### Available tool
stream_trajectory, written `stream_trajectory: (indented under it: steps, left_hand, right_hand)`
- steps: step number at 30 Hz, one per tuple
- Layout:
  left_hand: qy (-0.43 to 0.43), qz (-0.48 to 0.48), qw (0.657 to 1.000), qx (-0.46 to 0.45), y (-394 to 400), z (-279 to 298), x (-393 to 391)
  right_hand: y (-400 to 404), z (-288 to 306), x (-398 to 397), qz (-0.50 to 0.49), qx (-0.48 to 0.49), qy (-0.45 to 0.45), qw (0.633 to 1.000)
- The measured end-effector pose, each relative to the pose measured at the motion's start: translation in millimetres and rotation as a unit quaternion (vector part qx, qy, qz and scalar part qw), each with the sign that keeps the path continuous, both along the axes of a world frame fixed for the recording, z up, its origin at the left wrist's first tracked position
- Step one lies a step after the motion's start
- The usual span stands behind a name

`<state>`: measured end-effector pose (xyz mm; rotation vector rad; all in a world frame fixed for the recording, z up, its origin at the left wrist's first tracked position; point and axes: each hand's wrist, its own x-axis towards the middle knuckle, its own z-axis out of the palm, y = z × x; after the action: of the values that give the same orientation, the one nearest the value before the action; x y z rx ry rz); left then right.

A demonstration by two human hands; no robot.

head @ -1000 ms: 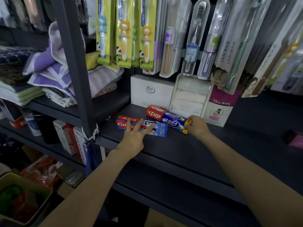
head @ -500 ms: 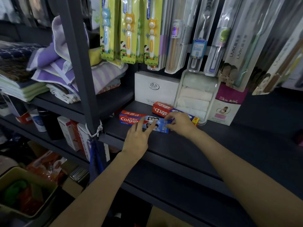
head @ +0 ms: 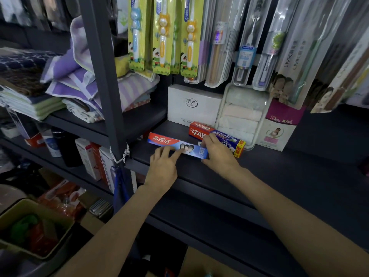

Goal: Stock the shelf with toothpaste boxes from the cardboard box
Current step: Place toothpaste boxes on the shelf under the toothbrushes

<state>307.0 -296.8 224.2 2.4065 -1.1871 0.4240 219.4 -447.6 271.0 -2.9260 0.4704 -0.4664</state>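
- Nearest to us, a strip of tan cardboard [head: 201,264] shows at the bottom edge below the shelves; we cannot tell whether it is the supply box.
- Our left hand [head: 162,166] rests at the front lip of the dark shelf [head: 279,176], fingers spread fairly wide and mostly straight, their tips on the near long edge of the blue toothpaste box [head: 177,145]. It presses and grips nothing.
- Our right hand [head: 218,154] lies across the right end of that blue box, thumb at the near side and fingers curved over the top, reaching onto the red-and-purple toothpaste box [head: 216,136] just behind. It looks like a light hold on the blue box's end, though we cannot tell how firm.
- Both boxes lie flat, long sides facing us, the blue one in front and slightly left, the red-and-purple one touching or just behind it.
- What we judge could go wrong: the blue box sits near the front lip, so a pull toward us would tip it off onto the lower shelves.
- An uneven push from the left fingertips would skew it against its neighbour.
- Pushing too far back would drive the rear box into the white carton [head: 192,105] and the clear towel pack [head: 241,114] standing behind.
- The hanging toothbrush packs [head: 163,37] overhead could be knocked by a raised wrist.
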Motion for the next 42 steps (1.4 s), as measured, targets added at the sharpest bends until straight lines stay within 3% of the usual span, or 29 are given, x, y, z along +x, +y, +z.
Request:
stream_trajectory:
  steps: [4,8,11,15,19,21,23,25,27,29,31,32,33,36,37,39,40,42]
  left_hand:
    - [0.002,0.014,0.999,-0.036,7.8,-6.6,5.6]
    - [0.035,0.031,0.999,-0.012,11.5,-5.4,6.0]
    - [0.051,0.028,0.998,-0.031,12.5,-6.0,5.9]
    - [0.131,0.04,0.978,-0.157,9.9,5.2,3.5]
    - [0.144,0.042,0.969,-0.197,4.2,16.5,2.4]
    - [0.128,0.061,0.973,-0.183,2.8,19.2,0.8]
    - [0.056,0.087,0.987,-0.124,2.0,16.8,0.5]
    - [0.006,0.098,0.99,-0.097,1.9,13.4,1.7]
    - [0.012,0.107,0.989,-0.105,2.5,12.7,3.9]
    - [0.027,0.115,0.986,-0.122,3.5,11.9,5.8]
    - [0.044,0.118,0.978,-0.168,5.3,13.5,7.3]
    - [0.059,0.12,0.971,-0.197,6.6,14.4,8.9]
    - [0.082,0.123,0.964,-0.223,7.9,15.7,11.7]
    - [0.224,0.101,0.923,-0.298,12.7,20.4,21.6]
    - [0.32,0.068,0.88,-0.344,14.2,24.9,21.4]
    - [0.49,-0.005,0.758,-0.431,15.8,33.3,17.9]
    - [0.521,-0.017,0.72,-0.457,16.6,36.5,17.0]
    - [0.531,-0.023,0.695,-0.484,17.5,41.5,17.8]
  right_hand:
    - [-4.8,-8.1,-2.5,0.03,0.002,-0.001,1.0]
    - [-9.4,-8.0,-3.1,0.044,0.108,0.034,0.993]
    - [-11.2,-4.2,-3.8,0.044,0.124,0.028,0.991]
    - [-9.9,3.5,-5.0,0.034,0.004,-0.096,0.995]
    - [-11.5,9.1,-13.2,0.081,-0.107,-0.105,0.985]
    - [-13.0,8.4,-19.4,0.107,-0.192,-0.158,0.963]
    - [-14.9,7.1,-25.7,0.111,-0.257,-0.2,0.939]
    - [-16.1,6.6,-30.5,0.115,-0.28,-0.231,0.925]
    - [-19.7,5.2,-32.9,0.109,-0.276,-0.239,0.925]
    - [-20.5,5.1,-33.7,0.116,-0.216,-0.208,0.947]
    - [-17.6,8.5,-32.2,0.114,-0.029,-0.165,0.979]
    - [-14.2,13.4,-30.6,0.096,0.099,-0.155,0.978]
    - [-10.1,20.8,-28.5,0.068,0.236,-0.17,0.954]
    - [-4.9,41.8,-23.2,-0.029,0.547,-0.262,0.794]
    - [-5.2,45.8,-23.4,-0.056,0.601,-0.265,0.752]
    - [-5.9,49.3,-24.0,-0.097,0.668,-0.245,0.696]
    - [-5.2,50.2,-24.4,-0.119,0.683,-0.233,0.682]
    - [-4.7,51.6,-23.8,-0.154,0.693,-0.218,0.669]
